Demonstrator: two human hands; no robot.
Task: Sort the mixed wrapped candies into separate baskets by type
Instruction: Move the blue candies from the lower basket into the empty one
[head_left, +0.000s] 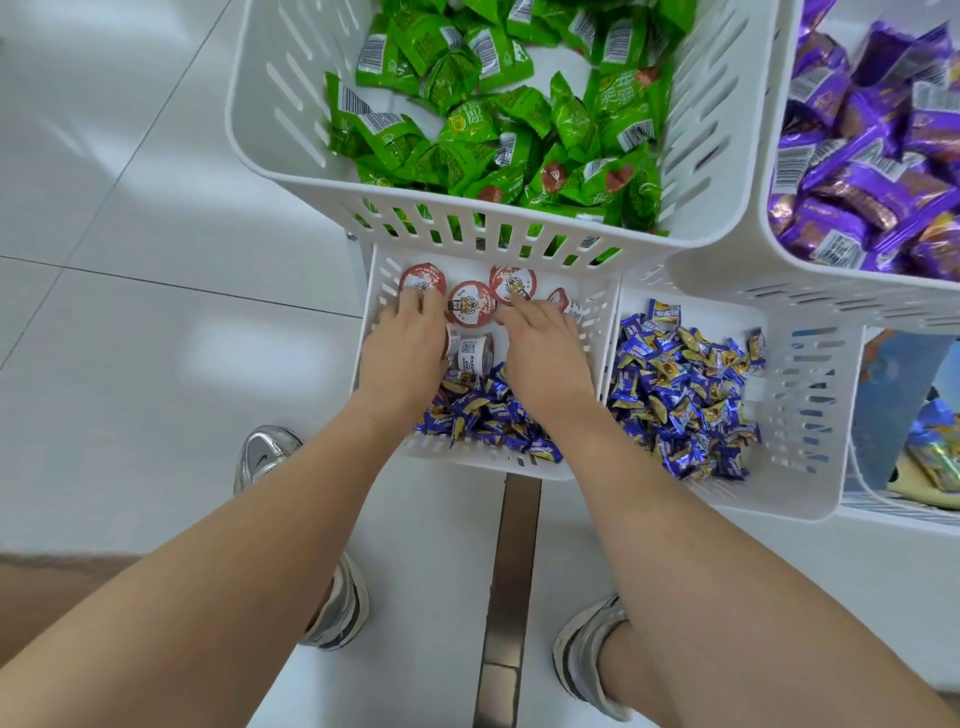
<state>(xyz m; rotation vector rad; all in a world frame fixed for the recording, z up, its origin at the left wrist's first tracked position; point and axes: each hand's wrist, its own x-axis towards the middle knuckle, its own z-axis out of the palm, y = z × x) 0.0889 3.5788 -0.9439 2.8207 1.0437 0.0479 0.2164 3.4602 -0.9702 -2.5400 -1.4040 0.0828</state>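
Both hands down in the mixed basket (488, 464)
Flat, gripping nothing, the left hand (402, 356) and right hand (546, 358) touch red cups (471, 309) — a green-candy basket (291, 109) overhangs just beyond.

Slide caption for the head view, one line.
Sorting candies: left hand and right hand touch red-lidded cups in a white basket also holding blue wrapped candies.

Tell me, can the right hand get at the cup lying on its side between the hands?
Probably yes. The tipped cup lies uncovered in the mixed basket, just beside the right hand. The left hand is close on its other side, but does not cover it.
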